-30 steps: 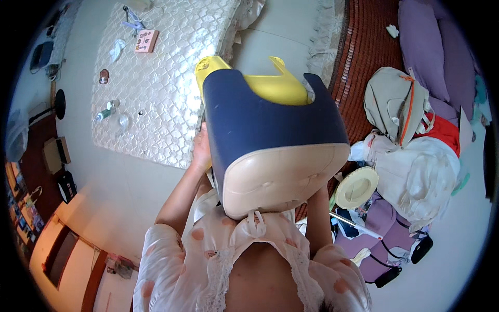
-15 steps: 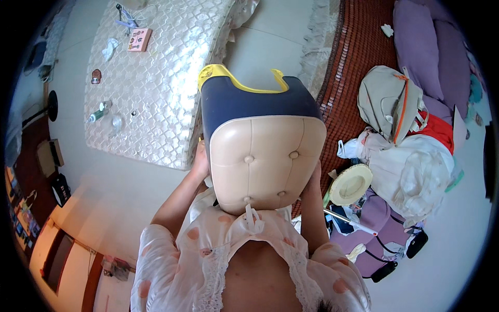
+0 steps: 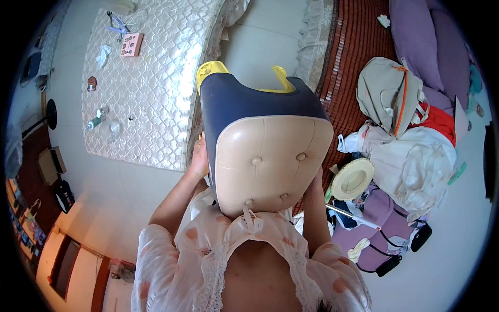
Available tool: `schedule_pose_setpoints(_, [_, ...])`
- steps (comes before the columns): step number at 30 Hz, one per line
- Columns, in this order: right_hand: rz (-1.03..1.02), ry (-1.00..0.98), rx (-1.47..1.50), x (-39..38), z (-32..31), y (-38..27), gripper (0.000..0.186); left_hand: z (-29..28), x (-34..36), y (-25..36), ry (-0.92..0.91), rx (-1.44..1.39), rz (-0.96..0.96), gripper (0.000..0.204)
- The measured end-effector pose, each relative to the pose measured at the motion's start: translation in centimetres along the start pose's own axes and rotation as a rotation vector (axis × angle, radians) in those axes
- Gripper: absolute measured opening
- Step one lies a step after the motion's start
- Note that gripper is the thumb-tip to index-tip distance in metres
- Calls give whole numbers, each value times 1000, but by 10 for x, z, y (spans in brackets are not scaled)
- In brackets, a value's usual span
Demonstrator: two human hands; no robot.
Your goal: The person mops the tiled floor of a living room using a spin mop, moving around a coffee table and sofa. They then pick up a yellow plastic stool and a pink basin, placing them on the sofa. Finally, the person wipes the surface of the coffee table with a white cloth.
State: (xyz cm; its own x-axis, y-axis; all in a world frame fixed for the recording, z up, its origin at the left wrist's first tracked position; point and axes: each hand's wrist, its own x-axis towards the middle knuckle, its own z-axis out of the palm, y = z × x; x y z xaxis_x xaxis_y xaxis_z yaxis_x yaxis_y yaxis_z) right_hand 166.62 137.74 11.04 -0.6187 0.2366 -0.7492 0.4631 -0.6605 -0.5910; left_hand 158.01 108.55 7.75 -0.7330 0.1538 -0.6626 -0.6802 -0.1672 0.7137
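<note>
A padded stool point(image 3: 274, 156) is held up against my chest, its beige buttoned cushion facing me. Its dark blue body point(image 3: 265, 101) reaches away from me and ends in a yellow curved rim point(image 3: 213, 67). My left hand point(image 3: 199, 158) grips the stool's left side, with most of its fingers hidden behind that side. On the opposite side my right hand point(image 3: 313, 182) supports it; the stool covers nearly all of those fingers.
A cloth-covered table point(image 3: 150, 93) at the left bears a pink box point(image 3: 132, 44) and a bottle point(image 3: 95, 122). On the right, a red-brown woven mat point(image 3: 351, 67) lies by a grey backpack point(image 3: 387, 96), a straw hat point(image 3: 352, 179), white clothing point(image 3: 410, 161) and purple cushions point(image 3: 421, 44).
The stool has shifted slightly to the right and turned a little, held by both hands throughout. The surroundings have slid slightly in the view.
</note>
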Motion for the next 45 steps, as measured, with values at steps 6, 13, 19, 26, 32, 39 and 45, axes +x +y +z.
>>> schedule_pose_setpoints(6, [-437,151,-646,20,-13,12,43,11,-4,11,20,-23,5,58])
schedule_pose_setpoints(13, [46,78,37,52,-21,23,46,23,28,-5,-72,-20,-148,52])
schedule_pose_setpoints(19, [40,138,1,135,-57,17,48,42,132,-38,-43,355,15,48])
schedule_pose_setpoints(26, [36,161,22,274,-96,34,50,2,333,-88,-187,2144,412,39])
schedule_pose_setpoints(32, [41,105,38,357,-110,59,52,-26,449,-92,-432,2713,215,39])
schedule_pose_setpoints(39, [180,283,-80,405,-70,57,59,-53,358,18,230,735,190,30])
schedule_pose_setpoints(45, [289,105,-77,459,-31,113,69,-173,326,42,813,1043,628,32])
